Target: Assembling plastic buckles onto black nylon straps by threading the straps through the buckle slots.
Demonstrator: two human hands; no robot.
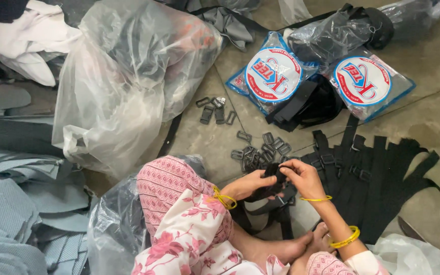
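Note:
Both my hands meet low in the middle of the head view, over my crossed feet. My left hand (250, 183) grips a black webbing strap (273, 189) from the left side. My right hand (304, 175) pinches the same strap's upper end from the right; a small buckle on it cannot be made out clearly. Just above my hands lies a scatter of several grey plastic buckles (260, 150) on the concrete floor. To the right, several finished black straps with buckles (373, 173) lie side by side in a fan.
A big clear plastic bag (128, 76) stands at the upper left. Two blue-edged packets with round labels (276, 74) and black webbing rolls (311, 104) lie at the top. Grey fabric pieces (11, 203) pile up on the left. More buckles (215, 112) lie by the bag.

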